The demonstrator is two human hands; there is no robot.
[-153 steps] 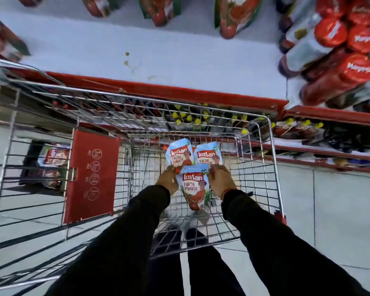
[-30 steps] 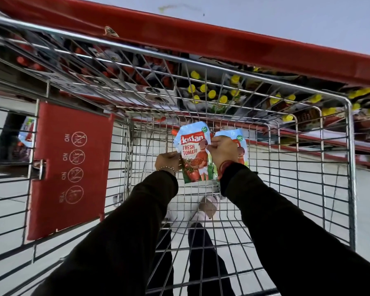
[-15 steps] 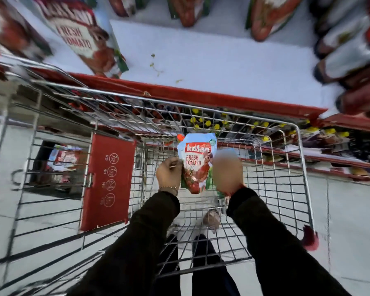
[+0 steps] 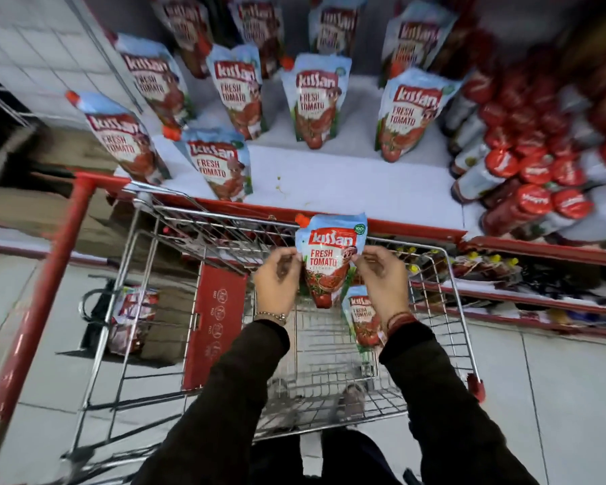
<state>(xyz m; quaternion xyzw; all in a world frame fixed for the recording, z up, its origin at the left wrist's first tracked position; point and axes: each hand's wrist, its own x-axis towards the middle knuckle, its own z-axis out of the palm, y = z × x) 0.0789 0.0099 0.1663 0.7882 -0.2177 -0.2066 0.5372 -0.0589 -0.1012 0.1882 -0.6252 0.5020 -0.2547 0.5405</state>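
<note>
Ketchup pouch [image 4: 329, 264] hangs upright in the air, held by two hands over the wire cart [image 4: 460, 309]. The left hand [image 4: 277, 283] pinches the pouch's left edge with its fingers curled in. The right hand [image 4: 382, 280] pinches the right edge the same way. So both hands are closed tight on this one pouch. The pouch is blue on top and red at the bottom, with a small red cap at its top left corner. It sits just in front of the red edge of the shelf [image 4: 347, 190].

A second pouch [image 4: 362, 322] of the same kind is lower down inside the cart, just under the right hand. The right wrist hides part of it. A red flap [image 4: 214, 323] stands in the cart to the left of the hands.

The left wrist has a bead bracelet [image 4: 272, 316]. The right wrist has a red thread band [image 4: 401, 320].

More pouches of the same kind stand on the white shelf. The nearest shelf pouch [image 4: 221, 168] stands close to the shelf's front edge. Bottles with red caps [image 4: 536, 201] are packed together on the right side of the shelf, well apart from the hands. A thick red bar [image 4: 49, 285] slants up on the left, beside the cart.
</note>
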